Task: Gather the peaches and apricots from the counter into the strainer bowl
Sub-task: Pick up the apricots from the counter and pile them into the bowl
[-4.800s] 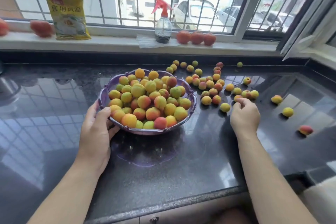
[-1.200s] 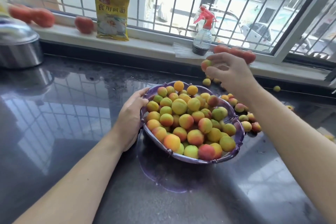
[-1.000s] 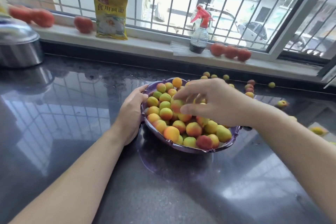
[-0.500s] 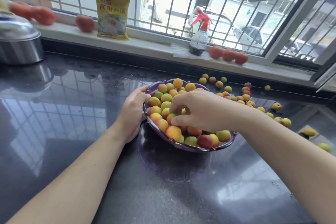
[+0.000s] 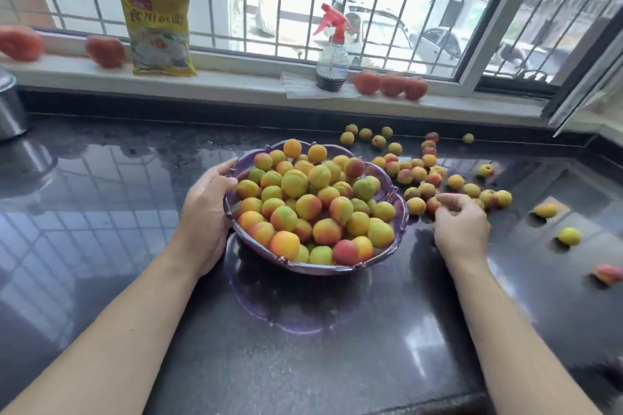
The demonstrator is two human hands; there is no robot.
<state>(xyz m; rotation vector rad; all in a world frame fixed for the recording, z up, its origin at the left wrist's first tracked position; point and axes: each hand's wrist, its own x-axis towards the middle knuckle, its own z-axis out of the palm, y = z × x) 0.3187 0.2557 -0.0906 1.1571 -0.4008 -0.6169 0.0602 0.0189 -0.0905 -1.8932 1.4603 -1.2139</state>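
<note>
The purple strainer bowl (image 5: 337, 268) sits mid-surface, heaped with yellow-orange, red-blushed fruit (image 5: 313, 202). The left hand (image 5: 205, 212) grips its rim, while the right hand's (image 5: 460, 229) curled fingers (image 5: 450, 200) pinch a loose fruit (image 5: 433, 205) among the scattered ones (image 5: 421, 173) beside it.

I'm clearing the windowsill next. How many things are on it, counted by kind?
Red fruits: 5 (two at the left, three at the right)
Yellow packet: 1
Spray bottle: 1
Paper sheet under the bottle: 1
Total: 8 in view
</note>
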